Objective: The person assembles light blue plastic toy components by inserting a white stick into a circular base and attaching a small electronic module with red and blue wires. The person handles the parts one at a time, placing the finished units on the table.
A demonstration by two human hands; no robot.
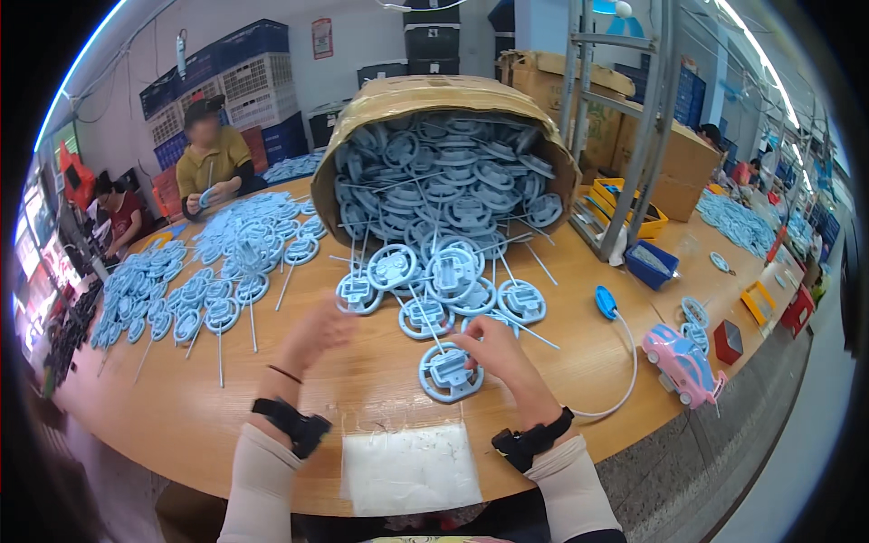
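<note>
A light-blue toy steering wheel [450,385] with a boxy centre lies on the wooden table in front of me. My right hand [493,351] is at its upper right edge, fingers curled and closed on the piece; the fingertips are partly hidden. To the left, over bare wood, my left hand [319,333] is smeared by motion, and I cannot make out anything in it. Just beyond both hands are several more blue wheels [425,317], some with thin rods sticking out, spilling from a large cardboard box [434,90] tipped on its side.
A white sheet [412,471] lies at the near edge. Heaps of blue wheels [244,231] cover the left side, where a person [217,163] handles one. On the right are a blue handheld device [606,303] with a white cord, a pink toy car [679,362], a blue bin [650,264] and a metal frame [625,154].
</note>
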